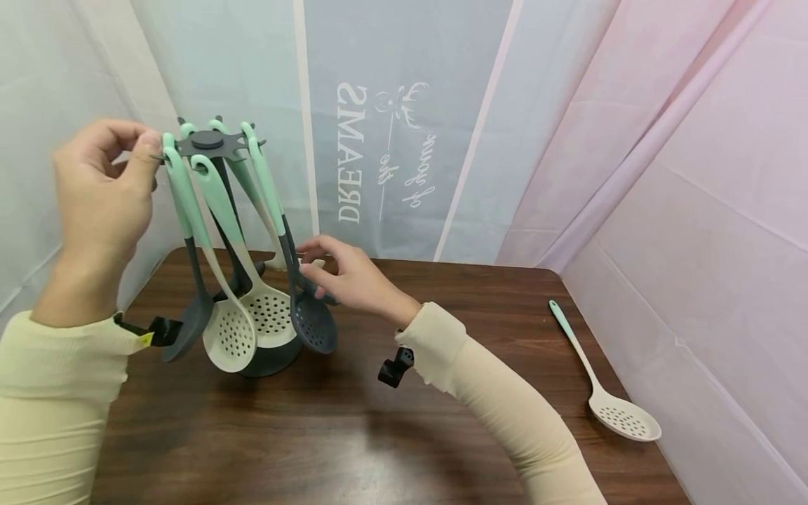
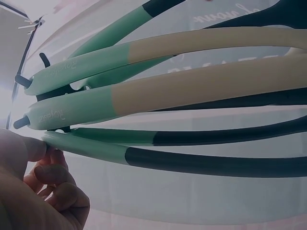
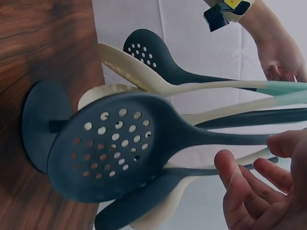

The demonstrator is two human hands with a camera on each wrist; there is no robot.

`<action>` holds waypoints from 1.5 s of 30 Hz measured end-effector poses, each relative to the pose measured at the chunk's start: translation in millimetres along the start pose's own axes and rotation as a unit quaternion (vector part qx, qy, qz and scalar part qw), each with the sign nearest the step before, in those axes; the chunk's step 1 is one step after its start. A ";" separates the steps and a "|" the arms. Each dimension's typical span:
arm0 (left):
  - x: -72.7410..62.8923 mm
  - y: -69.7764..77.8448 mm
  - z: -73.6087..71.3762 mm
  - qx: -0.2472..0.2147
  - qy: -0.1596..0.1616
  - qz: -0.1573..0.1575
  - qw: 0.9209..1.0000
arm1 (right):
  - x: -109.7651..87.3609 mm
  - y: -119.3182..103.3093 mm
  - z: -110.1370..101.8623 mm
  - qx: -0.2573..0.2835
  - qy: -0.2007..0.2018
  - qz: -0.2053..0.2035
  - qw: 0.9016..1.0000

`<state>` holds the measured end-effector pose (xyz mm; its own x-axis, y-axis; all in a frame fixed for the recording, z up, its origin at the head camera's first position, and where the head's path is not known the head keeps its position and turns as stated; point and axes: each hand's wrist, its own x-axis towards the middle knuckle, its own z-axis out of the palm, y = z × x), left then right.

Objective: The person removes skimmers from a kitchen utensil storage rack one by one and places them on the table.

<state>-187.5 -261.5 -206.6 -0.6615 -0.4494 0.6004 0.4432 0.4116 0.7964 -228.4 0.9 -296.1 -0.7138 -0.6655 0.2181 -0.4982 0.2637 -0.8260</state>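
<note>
A dark rotating utensil rack (image 1: 208, 139) stands at the left, hung with mint-handled kitchen tools. My left hand (image 1: 104, 186) pinches the rack's left hook at a mint handle end; the fingertips hide the exact contact. In the left wrist view, that hand (image 2: 43, 187) is beside the hanging handles. Beige slotted utensils, a skimmer (image 1: 230, 337) and a turner (image 1: 271, 315), hang in front. My right hand (image 1: 353, 273) is by the shaft of a dark skimmer (image 1: 315, 322), fingers loosely bent and parted. In the right wrist view, one fingertip overlaps the dark skimmer's shaft (image 3: 240, 139).
A beige slotted spoon (image 1: 625, 417) with a mint handle end lies at the right of the brown wooden table (image 1: 379, 449). The rack's round dark base (image 3: 41, 124) stands on the table. Cloth curtains (image 1: 555, 140) enclose the back and sides.
</note>
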 end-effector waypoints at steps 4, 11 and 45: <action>-0.3 -0.2 -0.8 -0.006 -0.002 -0.006 1.000 | 2.9 -2.5 7.1 0.001 -0.012 0.009 1.000; -0.2 -0.8 -0.1 -0.008 0.000 -0.006 1.000 | 6.6 -6.7 15.2 -0.016 -0.020 0.011 1.000; -2.5 0.4 1.7 0.001 0.006 0.013 1.000 | -3.5 -15.0 7.7 -0.034 -0.025 -0.030 0.999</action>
<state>-186.6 -258.8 -207.9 -0.6425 -0.4478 0.6219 0.4590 0.4250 0.7802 -214.6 -6.1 -288.5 -0.6566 -0.7157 0.2382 -0.5725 0.2672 -0.7752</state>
